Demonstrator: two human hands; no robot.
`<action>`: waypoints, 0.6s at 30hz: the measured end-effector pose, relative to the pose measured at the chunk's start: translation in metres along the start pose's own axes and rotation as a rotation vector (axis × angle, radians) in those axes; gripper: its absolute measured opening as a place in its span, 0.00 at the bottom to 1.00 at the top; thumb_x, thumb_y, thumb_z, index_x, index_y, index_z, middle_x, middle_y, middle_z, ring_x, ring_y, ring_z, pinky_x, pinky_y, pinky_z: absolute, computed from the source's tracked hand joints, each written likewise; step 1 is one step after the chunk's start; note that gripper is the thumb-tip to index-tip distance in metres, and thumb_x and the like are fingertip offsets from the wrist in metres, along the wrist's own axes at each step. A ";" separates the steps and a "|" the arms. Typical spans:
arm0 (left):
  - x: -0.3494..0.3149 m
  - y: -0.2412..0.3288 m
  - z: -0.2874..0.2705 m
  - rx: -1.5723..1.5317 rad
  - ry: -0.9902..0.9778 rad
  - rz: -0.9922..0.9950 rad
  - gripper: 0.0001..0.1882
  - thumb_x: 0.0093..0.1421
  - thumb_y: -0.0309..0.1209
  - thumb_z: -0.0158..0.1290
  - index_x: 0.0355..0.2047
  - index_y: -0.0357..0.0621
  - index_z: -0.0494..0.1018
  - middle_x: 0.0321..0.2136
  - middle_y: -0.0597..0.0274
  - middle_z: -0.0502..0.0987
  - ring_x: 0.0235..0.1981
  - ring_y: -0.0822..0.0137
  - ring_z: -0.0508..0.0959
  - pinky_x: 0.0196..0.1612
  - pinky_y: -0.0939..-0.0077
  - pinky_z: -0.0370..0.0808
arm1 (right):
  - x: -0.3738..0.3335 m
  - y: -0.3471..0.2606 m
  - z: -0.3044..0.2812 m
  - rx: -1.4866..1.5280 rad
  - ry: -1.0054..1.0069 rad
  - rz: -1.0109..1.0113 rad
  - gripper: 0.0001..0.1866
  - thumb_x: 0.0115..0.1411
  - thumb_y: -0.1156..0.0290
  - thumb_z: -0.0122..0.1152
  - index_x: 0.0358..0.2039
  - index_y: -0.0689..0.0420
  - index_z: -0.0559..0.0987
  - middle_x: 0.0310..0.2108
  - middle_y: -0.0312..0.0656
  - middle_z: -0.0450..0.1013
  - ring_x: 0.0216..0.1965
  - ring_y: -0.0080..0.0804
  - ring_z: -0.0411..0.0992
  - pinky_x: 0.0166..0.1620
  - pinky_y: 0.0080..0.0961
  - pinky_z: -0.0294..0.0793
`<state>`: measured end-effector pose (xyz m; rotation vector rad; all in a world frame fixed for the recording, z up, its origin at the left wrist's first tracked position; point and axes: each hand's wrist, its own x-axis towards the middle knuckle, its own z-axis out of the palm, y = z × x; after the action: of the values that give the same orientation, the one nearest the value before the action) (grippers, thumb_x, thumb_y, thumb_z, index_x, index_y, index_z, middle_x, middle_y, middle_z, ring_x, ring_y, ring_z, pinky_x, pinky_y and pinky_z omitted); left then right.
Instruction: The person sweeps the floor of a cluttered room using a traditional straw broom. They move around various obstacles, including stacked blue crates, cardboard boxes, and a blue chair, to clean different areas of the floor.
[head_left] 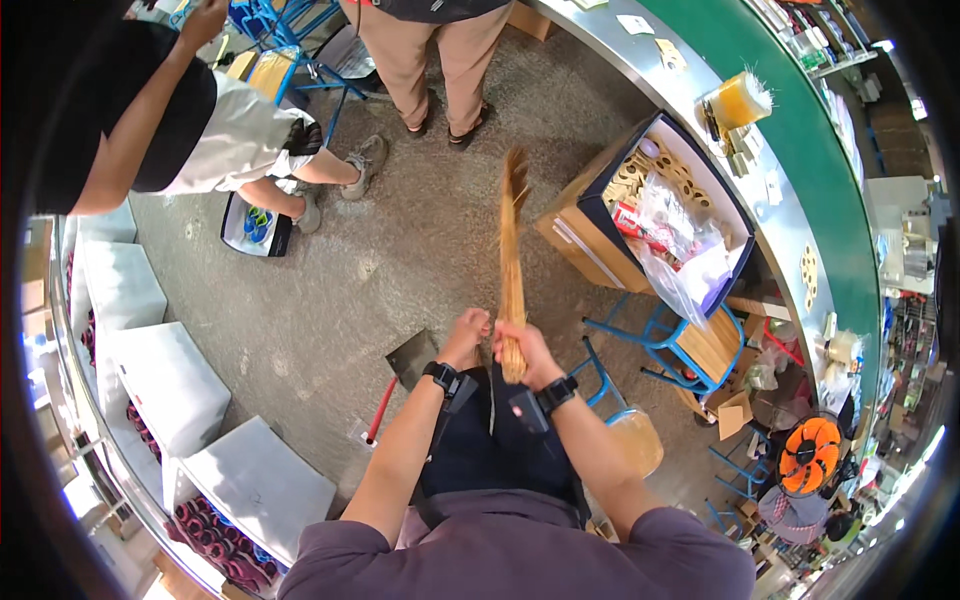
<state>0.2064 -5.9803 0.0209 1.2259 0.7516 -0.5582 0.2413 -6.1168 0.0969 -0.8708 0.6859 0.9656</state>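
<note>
My right hand (pixel 527 352) is wrapped round the straw-coloured broom (pixel 512 260) near its thick lower end. The broom points away from me over the floor, its frayed dark tip farthest off. Just left of it, my left hand (pixel 466 336) is closed, fingers curled in; whatever it may hold is hidden. Beside my left forearm, a dark flat dustpan (pixel 411 357) rests on the floor, and a red handle (pixel 381 411) runs back from it toward me.
On the right, a box (pixel 597 225) of cut-out pieces and plastic bags stands by the long green-topped counter (pixel 800 150), near blue-framed stools (pixel 706 355). White-covered stacks (pixel 172 385) line the left. Two people (pixel 430 60) are ahead, with a shoebox (pixel 254 228) on the floor.
</note>
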 end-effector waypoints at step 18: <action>0.199 0.206 -0.032 0.170 -0.042 -0.064 0.13 0.58 0.37 0.43 0.39 0.43 0.68 0.29 0.62 0.74 0.30 0.70 0.75 0.33 0.80 0.71 | 0.251 -0.251 0.031 0.117 0.264 -0.403 0.10 0.51 0.68 0.55 0.27 0.60 0.67 0.15 0.39 0.66 0.14 0.26 0.67 0.16 0.23 0.66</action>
<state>0.4798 -5.8932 -0.0087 1.3464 0.7204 -0.7100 0.5760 -6.0628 -0.0137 -0.9952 0.7459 0.4499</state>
